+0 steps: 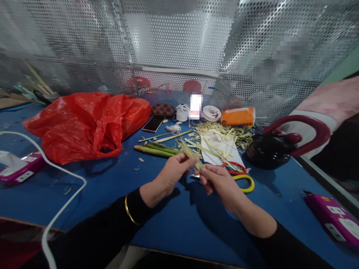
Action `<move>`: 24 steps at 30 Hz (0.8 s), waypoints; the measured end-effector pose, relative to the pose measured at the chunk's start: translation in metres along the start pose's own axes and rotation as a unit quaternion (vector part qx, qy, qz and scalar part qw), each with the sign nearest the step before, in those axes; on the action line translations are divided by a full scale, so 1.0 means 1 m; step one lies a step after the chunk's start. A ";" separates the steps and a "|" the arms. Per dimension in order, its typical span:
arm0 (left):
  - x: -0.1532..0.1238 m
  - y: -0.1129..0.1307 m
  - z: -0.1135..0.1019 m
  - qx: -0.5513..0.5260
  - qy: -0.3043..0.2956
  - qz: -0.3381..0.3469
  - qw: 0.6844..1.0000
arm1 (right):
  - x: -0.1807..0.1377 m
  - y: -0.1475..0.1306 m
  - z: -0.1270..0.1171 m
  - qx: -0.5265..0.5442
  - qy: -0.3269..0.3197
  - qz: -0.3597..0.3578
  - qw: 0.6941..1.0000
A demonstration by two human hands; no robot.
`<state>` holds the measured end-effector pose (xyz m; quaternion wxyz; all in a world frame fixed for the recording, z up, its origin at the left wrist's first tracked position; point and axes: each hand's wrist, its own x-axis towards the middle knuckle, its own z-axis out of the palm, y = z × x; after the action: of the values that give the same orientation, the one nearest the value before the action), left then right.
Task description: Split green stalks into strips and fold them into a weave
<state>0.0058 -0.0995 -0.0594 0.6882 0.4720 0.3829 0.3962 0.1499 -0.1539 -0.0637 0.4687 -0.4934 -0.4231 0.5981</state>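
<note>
Apparently partway along; left hand (pixel 174 168) and right hand (pixel 220 179) both pinch one green husk (pixel 188 151); shredded strips (pixel 238 135) lie far right; stalks (pixel 157 150), left, look unshredded.

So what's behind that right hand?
Scissors: red and yellow handle loops show past the right hand, and a shiny bit peeks out on the other side. The hand covers the middle.
</note>
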 end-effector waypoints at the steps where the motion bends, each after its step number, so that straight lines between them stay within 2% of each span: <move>1: -0.001 -0.003 0.002 0.001 -0.039 -0.017 0.999 | 0.000 0.000 0.000 0.003 -0.002 0.003 1.000; 3: -0.002 -0.007 0.004 -0.023 -0.069 -0.048 0.996 | 0.000 0.001 0.001 0.002 -0.016 0.020 1.000; 9: -0.001 0.000 0.001 -0.120 0.009 -0.059 0.991 | 0.000 0.003 0.000 0.029 -0.048 0.064 0.996; 14: -0.004 0.005 0.003 -0.148 -0.027 -0.092 0.984 | 0.000 0.002 -0.002 0.029 -0.055 0.079 0.995; 20: 0.000 0.008 -0.002 -0.164 0.026 -0.088 0.982 | -0.001 -0.012 -0.008 -0.063 -0.078 0.060 0.993; 24: 0.000 0.010 -0.004 -0.159 0.020 -0.095 0.982 | 0.001 -0.013 -0.011 -0.119 -0.072 0.028 0.990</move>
<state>0.0005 -0.0954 -0.0510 0.7815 0.3098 0.3716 0.3940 0.1620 -0.1495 -0.0531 0.3578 -0.5135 -0.5099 0.5901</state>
